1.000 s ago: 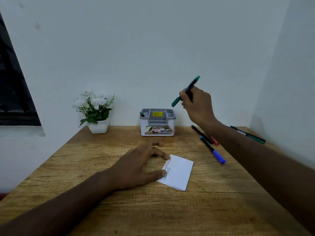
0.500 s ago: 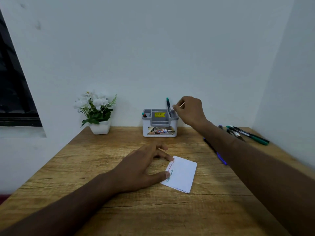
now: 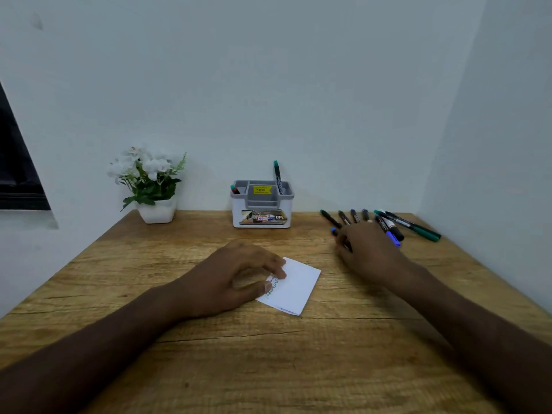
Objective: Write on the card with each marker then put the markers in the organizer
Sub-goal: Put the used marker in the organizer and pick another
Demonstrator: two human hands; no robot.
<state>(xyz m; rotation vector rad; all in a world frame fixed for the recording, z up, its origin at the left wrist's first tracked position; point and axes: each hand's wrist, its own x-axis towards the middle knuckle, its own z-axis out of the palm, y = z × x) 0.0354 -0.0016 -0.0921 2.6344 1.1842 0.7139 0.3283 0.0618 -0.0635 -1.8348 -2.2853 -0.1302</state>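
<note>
A white card (image 3: pixel 295 283) lies on the wooden table (image 3: pixel 268 360), with green and red writing along its left edge. My left hand (image 3: pixel 236 279) presses that edge down with thumb and fingertips. The grey-and-white organizer (image 3: pixel 261 204) stands at the back wall. A green marker (image 3: pixel 278 177) stands upright in its right compartment, and a red-tipped marker (image 3: pixel 234 190) sits in the left one. My right hand (image 3: pixel 369 252) lies over several loose markers (image 3: pixel 409 227) at the back right. Its fingers curl against a blue-tipped marker (image 3: pixel 334 231); I cannot make out a grip.
A white pot of white flowers (image 3: pixel 152 186) stands at the back left of the table. Walls close off the back and the right side. A dark window frame (image 3: pixel 18 168) is on the left wall.
My right hand carried the green marker to the organizer, left it standing in the right compartment, then dropped down and right onto the loose markers. The left hand stayed on the card.
</note>
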